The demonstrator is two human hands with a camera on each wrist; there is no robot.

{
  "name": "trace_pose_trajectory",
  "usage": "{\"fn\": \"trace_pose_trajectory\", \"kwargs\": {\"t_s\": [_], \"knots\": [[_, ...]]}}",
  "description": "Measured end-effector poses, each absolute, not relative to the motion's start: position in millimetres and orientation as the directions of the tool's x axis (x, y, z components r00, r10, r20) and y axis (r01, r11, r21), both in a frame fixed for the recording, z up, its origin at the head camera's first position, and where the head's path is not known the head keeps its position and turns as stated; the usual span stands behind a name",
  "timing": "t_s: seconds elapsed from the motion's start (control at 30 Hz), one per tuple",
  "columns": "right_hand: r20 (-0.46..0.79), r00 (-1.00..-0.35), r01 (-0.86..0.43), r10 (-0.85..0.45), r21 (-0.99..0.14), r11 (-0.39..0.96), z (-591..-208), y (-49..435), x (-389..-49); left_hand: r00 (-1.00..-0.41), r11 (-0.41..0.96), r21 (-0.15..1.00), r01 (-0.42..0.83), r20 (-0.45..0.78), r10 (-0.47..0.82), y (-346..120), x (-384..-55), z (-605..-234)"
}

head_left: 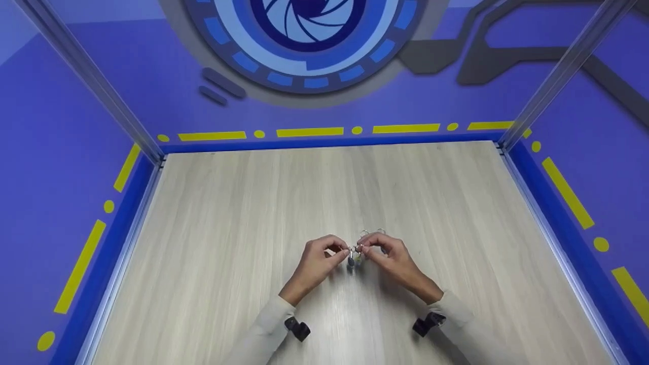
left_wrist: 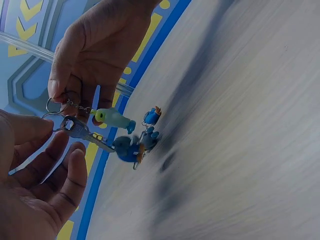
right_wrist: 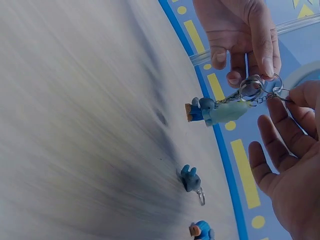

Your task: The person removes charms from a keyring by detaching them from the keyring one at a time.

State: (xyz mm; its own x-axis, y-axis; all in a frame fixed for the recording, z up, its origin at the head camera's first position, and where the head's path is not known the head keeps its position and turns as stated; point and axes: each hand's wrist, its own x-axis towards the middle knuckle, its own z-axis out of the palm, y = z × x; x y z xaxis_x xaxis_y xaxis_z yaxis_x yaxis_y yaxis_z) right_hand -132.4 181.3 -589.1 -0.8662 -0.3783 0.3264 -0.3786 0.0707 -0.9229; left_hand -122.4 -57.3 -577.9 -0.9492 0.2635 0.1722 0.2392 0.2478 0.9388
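Both hands meet over the table around a metal key ring [right_wrist: 278, 82]. My left hand [head_left: 320, 258] pinches the ring between thumb and forefinger, its other fingers loosely bent. A silver key [left_wrist: 75, 128] hangs beside that hand. Opposite it, my right hand [head_left: 393, 256] pinches a small ring with a short chain, from which a pale green figure charm [left_wrist: 114, 118] hangs. A blue figure charm with an orange base [right_wrist: 196, 111] dangles close to the green one, on a chain by the rings.
On the wood-grain table [head_left: 228, 218], beyond my right hand, lie a grey-blue figure keychain [right_wrist: 191, 179] with its own ring and another blue figure keychain [right_wrist: 202, 230]. Blue panels [head_left: 324, 116] with yellow marks wall in the table at the back and sides.
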Motion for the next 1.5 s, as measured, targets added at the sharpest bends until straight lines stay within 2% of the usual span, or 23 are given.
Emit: {"fn": "trace_pose_trajectory", "kwargs": {"t_s": [0.33, 0.73, 1.03, 1.27, 1.5], "knots": [[0.349, -0.856, -0.42, -0.382, -0.9, 0.116, -588.5, 182.6, -133.0, -0.932, 0.253, 0.929, 0.269, 0.185, 0.31, -57.0, -124.4, -576.3], [0.366, -0.824, -0.468, -0.433, -0.87, 0.155, -588.0, 186.3, -132.3, -0.928, 0.242, 0.923, 0.298, 0.221, 0.301, -57.4, -123.4, -577.1], [0.35, -0.82, -0.461, -0.452, -0.873, 0.161, -584.6, 187.6, -133.3, -0.927, 0.148, 0.955, 0.256, 0.199, 0.319, -62.1, -123.1, -579.7], [0.31, -0.843, -0.415, -0.44, -0.895, 0.163, -585.9, 188.5, -130.9, -0.934, 0.061, 0.978, 0.2, 0.171, 0.315, -65.2, -122.0, -578.5], [0.306, -0.853, -0.4, -0.423, -0.904, 0.152, -584.1, 186.0, -129.7, -0.947, 0.075, 0.985, 0.154, 0.126, 0.296, -64.0, -121.4, -580.1]]}}
